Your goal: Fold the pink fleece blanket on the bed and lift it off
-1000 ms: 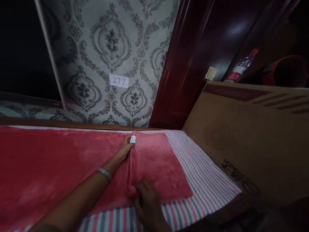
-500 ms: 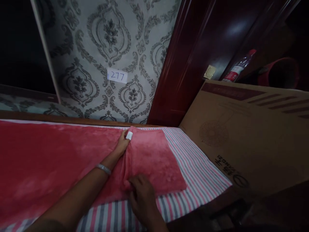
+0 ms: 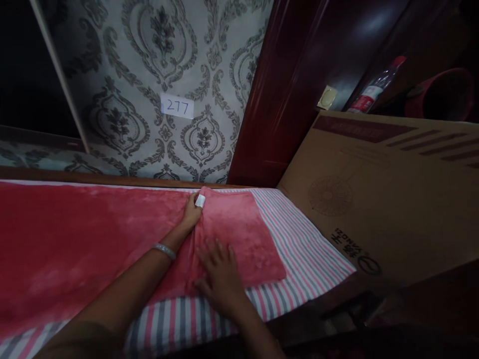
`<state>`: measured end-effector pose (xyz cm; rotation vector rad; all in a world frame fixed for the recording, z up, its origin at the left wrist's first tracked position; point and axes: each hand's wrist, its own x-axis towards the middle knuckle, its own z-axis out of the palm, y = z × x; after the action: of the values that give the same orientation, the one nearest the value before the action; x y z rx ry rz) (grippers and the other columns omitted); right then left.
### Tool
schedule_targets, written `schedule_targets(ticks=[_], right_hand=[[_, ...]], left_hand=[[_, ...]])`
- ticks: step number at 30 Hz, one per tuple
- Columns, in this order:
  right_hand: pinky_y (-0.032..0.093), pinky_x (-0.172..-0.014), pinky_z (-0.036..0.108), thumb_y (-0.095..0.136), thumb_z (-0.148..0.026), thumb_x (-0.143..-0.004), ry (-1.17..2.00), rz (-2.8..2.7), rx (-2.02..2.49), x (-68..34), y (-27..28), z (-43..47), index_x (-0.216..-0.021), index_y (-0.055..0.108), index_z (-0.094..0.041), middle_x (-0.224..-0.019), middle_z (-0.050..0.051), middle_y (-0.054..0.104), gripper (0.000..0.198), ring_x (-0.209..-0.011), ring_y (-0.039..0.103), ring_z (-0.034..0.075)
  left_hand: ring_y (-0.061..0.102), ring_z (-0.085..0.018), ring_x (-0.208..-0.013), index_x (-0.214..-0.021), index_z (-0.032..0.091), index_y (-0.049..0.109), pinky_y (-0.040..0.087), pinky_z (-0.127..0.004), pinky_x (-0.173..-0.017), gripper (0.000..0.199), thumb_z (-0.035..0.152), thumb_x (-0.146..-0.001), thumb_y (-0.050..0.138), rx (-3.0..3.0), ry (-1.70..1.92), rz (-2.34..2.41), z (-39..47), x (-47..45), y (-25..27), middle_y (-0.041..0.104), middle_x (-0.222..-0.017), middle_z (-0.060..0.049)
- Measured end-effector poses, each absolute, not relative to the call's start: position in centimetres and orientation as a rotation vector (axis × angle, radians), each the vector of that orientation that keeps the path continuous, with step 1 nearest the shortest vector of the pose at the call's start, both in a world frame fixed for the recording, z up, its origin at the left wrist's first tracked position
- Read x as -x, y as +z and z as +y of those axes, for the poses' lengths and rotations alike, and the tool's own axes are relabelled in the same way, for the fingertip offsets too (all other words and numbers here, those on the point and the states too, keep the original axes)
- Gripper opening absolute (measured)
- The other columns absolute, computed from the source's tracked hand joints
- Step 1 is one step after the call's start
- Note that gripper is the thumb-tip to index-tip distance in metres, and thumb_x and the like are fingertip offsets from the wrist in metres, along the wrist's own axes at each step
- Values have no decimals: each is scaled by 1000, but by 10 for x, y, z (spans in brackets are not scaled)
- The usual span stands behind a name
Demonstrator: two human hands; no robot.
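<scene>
A red blanket (image 3: 93, 234) is spread over a striped sheet (image 3: 310, 244), its long axis laid along the sheet's far edge and its right end kept short of the sheet's right edge, where stripes are left showing. Near that end the blanket is crossed by a fold (image 3: 198, 229), which is run from the far edge toward the near edge, square to the long axis.

The far end of the fold is held by the left hand (image 3: 192, 212): its grip is closed, with cloth taken between thumb and fingers beside a white label (image 3: 200, 201). The right hand (image 3: 220, 274) is opened flat, fingers spread and nothing grasped, over the blanket's near side, just right of the fold; whether the cloth is pressed by the palm cannot be told. So the fold is spanned by the two hands, its far end met by the left, its near end lying closest to the right. Beyond the sheet's right edge a cardboard box (image 3: 385, 194) is seen.
</scene>
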<state>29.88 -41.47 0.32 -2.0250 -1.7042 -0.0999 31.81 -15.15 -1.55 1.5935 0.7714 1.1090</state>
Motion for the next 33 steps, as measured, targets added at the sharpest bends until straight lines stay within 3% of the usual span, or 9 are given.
schedule_targets(ticks=[3, 6, 8, 10, 14, 18, 23, 27, 33], right_hand=[[20, -118, 61, 61, -38, -91, 33, -1805, 2034, -289, -4, -415, -152, 36, -33, -162, 4, 28, 67, -150, 18, 31], [28, -120, 50, 54, -33, -95, 121, -1817, 1936, -305, 9, -420, -147, 46, -31, -153, 3, 45, 53, -144, 36, 26], [34, -117, 39, 43, -26, -98, 52, -1686, 1940, -335, 29, -416, -141, 54, -26, -142, 5, 57, 45, -134, 49, 21], [37, -115, 36, 35, -20, -96, -107, -1487, 2032, -375, 50, -402, -138, 57, -16, -139, 10, 59, 47, -131, 52, 21], [30, -118, 39, 35, -12, -91, -217, -1382, 2337, -442, 72, -352, -148, 44, -12, -152, 11, 45, 57, -143, 36, 22], [25, -118, 48, 36, -30, -100, -94, -1359, 2615, -458, 47, -318, -152, 37, -22, -160, 8, 32, 53, -148, 24, 28], [19, -119, 49, 27, -39, -102, -106, -1336, 2673, -454, 6, -315, -154, 31, -28, -163, 4, 25, 53, -150, 18, 25], [17, -119, 48, 26, -40, -102, -93, -1336, 2658, -459, 3, -314, -155, 29, -29, -164, 3, 24, 54, -150, 16, 24], [16, -118, 48, 26, -40, -102, -67, -1322, 2657, -459, 5, -313, -155, 30, -28, -164, 3, 23, 55, -150, 17, 24]], left_hand=[[57, -25, -120, -125, 16, 56, 43, -44, -110, 55, 9, -70, 58, -1655, 1107, 834, -151, -315, -10, 64, -126, -12], [44, -30, -136, -133, 14, 51, 31, -49, -118, 63, 10, -70, 58, -1714, 1151, 898, -159, -312, 7, 51, -142, -16], [32, -27, -145, -140, 14, 46, 21, -45, -123, 71, 8, -70, 54, -1885, 1169, 829, -174, -313, 19, 41, -152, -15], [26, -25, -148, -146, 12, 41, 19, -42, -125, 74, 8, -73, 50, -2189, 1086, 668, -198, -316, 27, 35, -157, -14], [17, -32, -151, -150, 7, 35, 16, -53, -123, 67, 28, -87, 48, -2700, 704, 523, -254, -318, 18, 27, -160, -20], [19, -36, -150, -150, 6, 36, 13, -58, -122, 73, 50, -92, 45, -2882, 451, 611, -281, -312, -2, 33, -157, -21], [23, -36, -149, -150, 7, 37, 15, -57, -121, 74, 54, -93, 41, -2909, 392, 614, -278, -306, -1, 34, -157, -21], [22, -40, -148, -149, 11, 42, 12, -62, -119, 76, 58, -90, 46, -2899, 392, 595, -266, -300, 0, 34, -156, -23], [25, -37, -148, -143, 13, 49, 13, -55, -121, 76, 61, -84, 54, -2883, 485, 617, -241, -268, -14, 38, -154, -22]])
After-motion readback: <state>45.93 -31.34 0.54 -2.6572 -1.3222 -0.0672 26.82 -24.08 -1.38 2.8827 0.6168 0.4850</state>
